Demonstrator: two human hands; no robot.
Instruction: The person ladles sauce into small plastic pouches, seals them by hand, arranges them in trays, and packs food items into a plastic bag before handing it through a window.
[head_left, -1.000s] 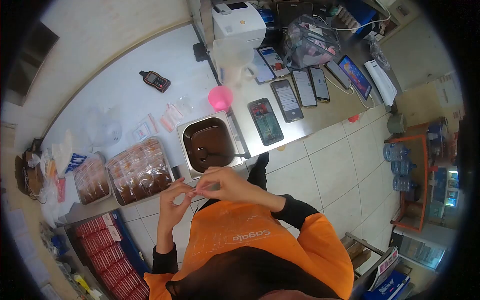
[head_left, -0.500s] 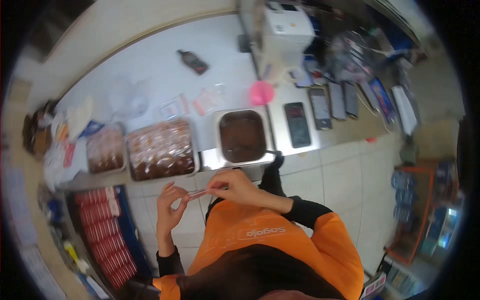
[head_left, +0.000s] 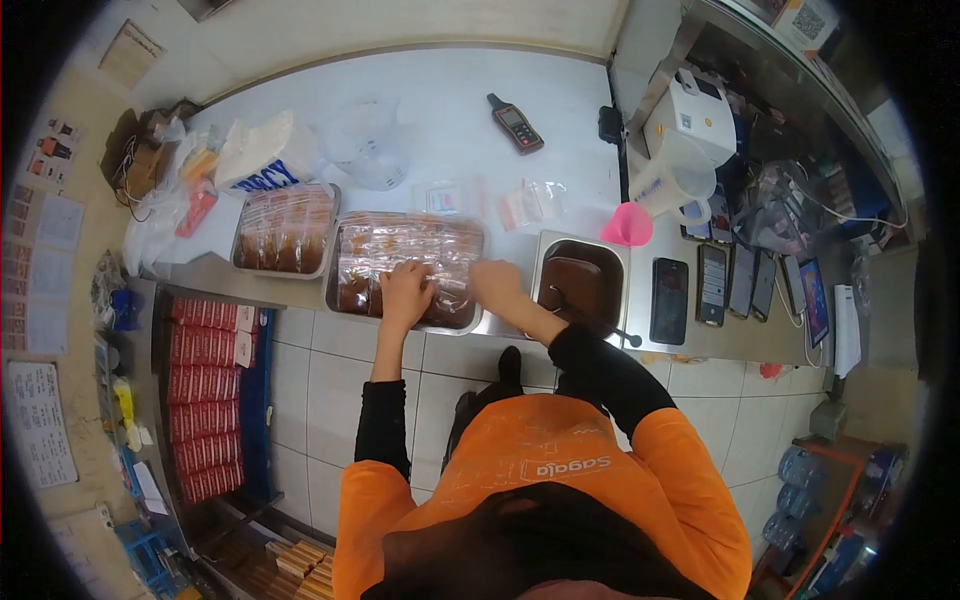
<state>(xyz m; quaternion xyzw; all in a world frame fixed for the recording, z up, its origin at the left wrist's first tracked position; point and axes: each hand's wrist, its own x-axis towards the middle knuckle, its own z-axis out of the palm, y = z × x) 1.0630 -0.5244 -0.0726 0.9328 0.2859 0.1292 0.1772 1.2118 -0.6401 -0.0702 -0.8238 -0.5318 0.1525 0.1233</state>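
A large metal tray (head_left: 482,312) on the counter is filled with clear plastic packets (head_left: 400,243) of brown contents. My left hand (head_left: 405,292) lies over the front of these packets, fingers apart and slightly bent. At the tray's right side is my right hand (head_left: 498,288), its fingers curled in; whatever they may hold is hidden. Just right of it stands a metal pan (head_left: 541,262) of dark brown liquid (head_left: 575,283), with a dark-handled utensil (head_left: 620,337) resting in it. A smaller tray (head_left: 328,243) of similar packets sits to the left.
Behind the trays lie flat plastic packets (head_left: 530,204), a clear jug (head_left: 372,150) and a handheld meter (head_left: 517,125). A pink funnel (head_left: 628,225), a measuring jug (head_left: 680,178) and several phones (head_left: 670,300) are on the right. Red boxes (head_left: 207,390) fill a shelf below left.
Both hands have moved forward from in front of my body to the large tray. The small clear strip or packet held between them is no longer visible. The view has shifted left.
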